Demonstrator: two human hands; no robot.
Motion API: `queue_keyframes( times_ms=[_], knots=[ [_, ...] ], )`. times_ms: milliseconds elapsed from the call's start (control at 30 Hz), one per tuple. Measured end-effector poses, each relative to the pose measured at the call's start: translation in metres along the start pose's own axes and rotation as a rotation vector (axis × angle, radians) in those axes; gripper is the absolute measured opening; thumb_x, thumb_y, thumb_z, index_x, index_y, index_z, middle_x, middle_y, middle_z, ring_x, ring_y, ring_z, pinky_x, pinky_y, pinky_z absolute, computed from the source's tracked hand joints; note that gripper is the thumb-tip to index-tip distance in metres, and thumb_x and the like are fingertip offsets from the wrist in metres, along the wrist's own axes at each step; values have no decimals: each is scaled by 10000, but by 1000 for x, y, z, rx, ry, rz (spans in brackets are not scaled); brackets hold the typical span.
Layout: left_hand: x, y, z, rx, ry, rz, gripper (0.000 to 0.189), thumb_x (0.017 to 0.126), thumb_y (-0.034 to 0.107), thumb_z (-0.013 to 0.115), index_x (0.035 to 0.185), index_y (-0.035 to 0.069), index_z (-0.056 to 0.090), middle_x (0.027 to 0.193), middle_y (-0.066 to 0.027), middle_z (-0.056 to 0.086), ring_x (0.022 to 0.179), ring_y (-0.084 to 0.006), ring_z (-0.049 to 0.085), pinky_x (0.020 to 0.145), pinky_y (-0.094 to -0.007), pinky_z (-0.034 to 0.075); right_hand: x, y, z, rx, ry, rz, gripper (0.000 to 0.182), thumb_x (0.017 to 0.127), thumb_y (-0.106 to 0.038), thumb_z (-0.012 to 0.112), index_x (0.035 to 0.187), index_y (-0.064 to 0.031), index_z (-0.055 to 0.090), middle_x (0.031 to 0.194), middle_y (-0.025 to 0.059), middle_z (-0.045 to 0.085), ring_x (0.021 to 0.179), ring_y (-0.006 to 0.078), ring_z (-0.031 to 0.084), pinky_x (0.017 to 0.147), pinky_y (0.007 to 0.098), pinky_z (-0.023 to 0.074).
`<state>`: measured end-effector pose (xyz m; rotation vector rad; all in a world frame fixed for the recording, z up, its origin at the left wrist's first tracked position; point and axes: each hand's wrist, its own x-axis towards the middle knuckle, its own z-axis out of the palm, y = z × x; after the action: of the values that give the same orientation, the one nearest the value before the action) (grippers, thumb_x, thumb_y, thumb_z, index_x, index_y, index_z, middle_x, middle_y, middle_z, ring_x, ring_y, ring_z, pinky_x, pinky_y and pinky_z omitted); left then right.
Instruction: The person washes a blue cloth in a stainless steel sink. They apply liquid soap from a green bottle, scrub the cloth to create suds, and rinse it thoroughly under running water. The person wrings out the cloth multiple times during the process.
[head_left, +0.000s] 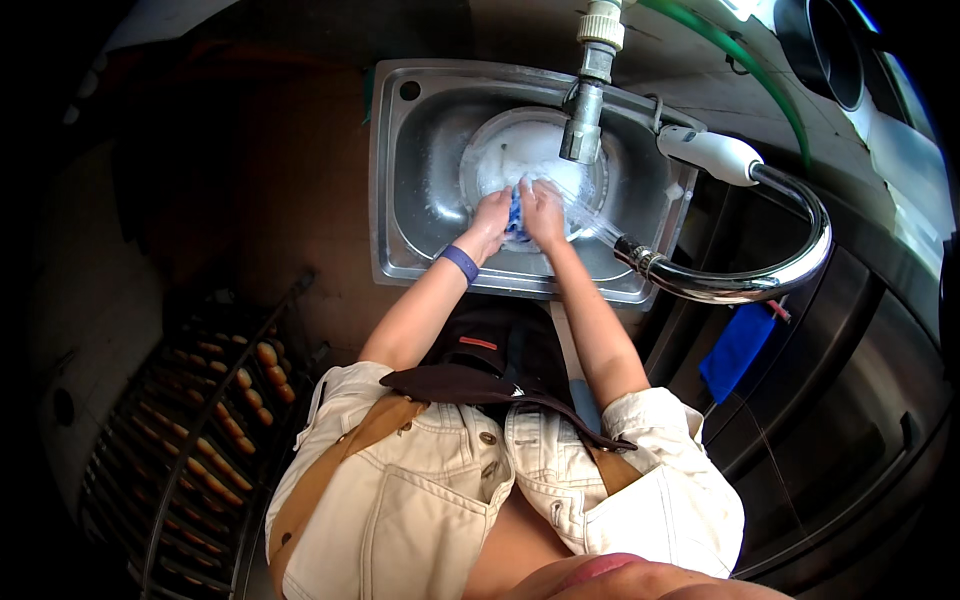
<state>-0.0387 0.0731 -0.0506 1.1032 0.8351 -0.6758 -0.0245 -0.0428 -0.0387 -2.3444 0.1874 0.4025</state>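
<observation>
A blue cloth (515, 214) is gripped between my left hand (492, 217) and my right hand (541, 210), which are close together over a round basin (469, 176). White suds (525, 150) fill much of the basin, which stands in a stainless steel sink (420, 180). Water (596, 223) runs from the spout of a curved chrome faucet (787, 281) toward my right hand. Whether the cloth is one piece or several folds cannot be made out.
A metal pipe fitting (583, 139) hangs over the sink's far side. The faucet's white body (709, 154) is at the sink's right. A rack (202, 420) of bread rolls stands at lower left. On the right, a blue cloth (739, 352) hangs before dark steel cabinets (847, 397).
</observation>
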Motion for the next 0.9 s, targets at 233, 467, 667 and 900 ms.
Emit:
queue_keyframes(
  times_ms=[233, 467, 667, 900],
  knots=[
    [-19, 34, -23, 824, 246, 663, 270, 678, -10, 638, 930, 67, 581, 1004, -167, 498, 999, -354, 481, 893, -368, 397, -25, 31, -50, -381, 149, -363, 168, 797, -229, 642, 869, -81, 673, 1155, 102, 516, 1079, 316, 457, 886, 438, 364],
    [-52, 56, -4, 644, 259, 659, 284, 678, -33, 522, 938, 61, 589, 965, -164, 499, 784, -326, 536, 756, -356, 448, -45, 16, -71, -112, 276, -198, 222, 827, -203, 614, 845, 17, 635, 976, 165, 592, 879, 331, 574, 794, 393, 452],
    [-21, 7, -26, 996, 56, 512, 314, 709, 26, 549, 1019, 53, 590, 972, -201, 561, 918, -354, 543, 803, -393, 447, -28, 37, -37, -342, 40, -61, 305, 815, -187, 597, 1103, -87, 598, 1079, 190, 592, 946, 345, 575, 864, 403, 440],
    [5, 9, 7, -130, 48, -182, 476, 901, 174, 480, 1353, 116, 344, 1117, -125, 559, 1003, -267, 533, 842, -392, 453, -11, 19, 21, 358, -88, 121, 270, 760, -196, 649, 951, -25, 564, 878, 188, 582, 824, 287, 577, 742, 366, 447]
  ],
)
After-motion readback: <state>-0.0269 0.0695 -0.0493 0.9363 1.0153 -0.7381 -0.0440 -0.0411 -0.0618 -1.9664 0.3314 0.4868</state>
